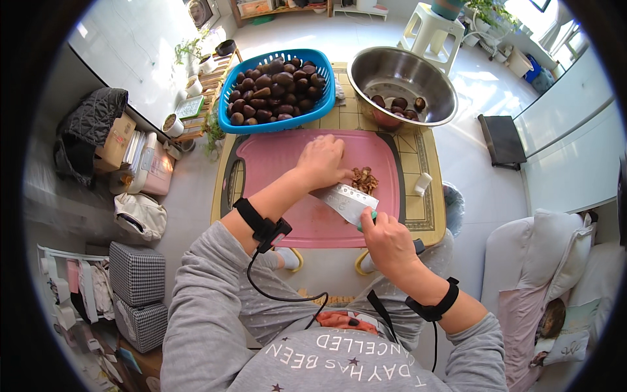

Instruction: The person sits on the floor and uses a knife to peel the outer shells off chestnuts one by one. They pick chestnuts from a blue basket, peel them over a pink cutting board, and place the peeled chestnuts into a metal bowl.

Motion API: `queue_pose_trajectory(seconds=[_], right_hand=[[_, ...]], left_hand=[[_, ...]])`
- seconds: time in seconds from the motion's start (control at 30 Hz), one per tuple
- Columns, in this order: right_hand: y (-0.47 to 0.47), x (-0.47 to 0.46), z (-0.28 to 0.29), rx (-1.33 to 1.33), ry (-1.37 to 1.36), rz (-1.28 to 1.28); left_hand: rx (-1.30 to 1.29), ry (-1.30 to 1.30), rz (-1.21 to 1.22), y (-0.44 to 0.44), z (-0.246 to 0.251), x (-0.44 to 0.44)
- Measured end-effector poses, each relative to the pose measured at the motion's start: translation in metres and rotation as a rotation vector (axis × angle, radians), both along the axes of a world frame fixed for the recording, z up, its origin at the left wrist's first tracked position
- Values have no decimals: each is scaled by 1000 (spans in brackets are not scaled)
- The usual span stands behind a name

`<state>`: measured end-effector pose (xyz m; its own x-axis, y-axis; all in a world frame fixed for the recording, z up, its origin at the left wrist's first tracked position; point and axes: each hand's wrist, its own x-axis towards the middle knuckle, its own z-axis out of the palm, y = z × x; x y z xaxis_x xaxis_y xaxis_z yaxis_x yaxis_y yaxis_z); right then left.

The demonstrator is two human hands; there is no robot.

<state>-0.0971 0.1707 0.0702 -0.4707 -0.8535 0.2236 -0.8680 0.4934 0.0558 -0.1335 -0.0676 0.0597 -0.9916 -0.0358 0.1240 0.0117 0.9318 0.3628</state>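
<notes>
On a pink cutting board [274, 206] with a dark rim, my right hand [389, 240] grips the green handle of a kitchen cleaver [350, 203]. Its broad blade lies over the board, pointing to the upper left, with a row of holes along it. My left hand [321, 161] is at the blade's far end, palm down, fingers bent and thumb stretched right. What is under that palm is hidden. The thumb reaches toward a small heap of brown scraps [365, 181], seemingly chestnut shell. Beyond the board, many chestnuts [277, 88] fill a blue plastic basket [321, 110].
A stainless steel basin [421, 73] holding several chestnuts [399, 105] stands back right on the yellow-patterned table [426, 147]. A small white object [422, 184] lies right of the board. A clear plastic bag [454, 201] hangs by the table's right edge. Cables run from both wrist straps.
</notes>
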Motion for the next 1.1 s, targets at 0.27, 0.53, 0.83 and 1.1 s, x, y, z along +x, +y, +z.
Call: queue_pose_trajectory(seconds=[0.27,0.53,0.83,1.1], right_hand=[[22,3,13,17,-40,-26],[26,11,16,-22,-232,-104],[-4,3,26,-102,-1370,-143],[-16,-32,27,-9,-1541,-300]], left_hand=[[139,-151,-119,-21,6,5],[229,48,2,-22,8,4],[107,601,119,-102,16,22],[-227,194,692,-202,28,29]])
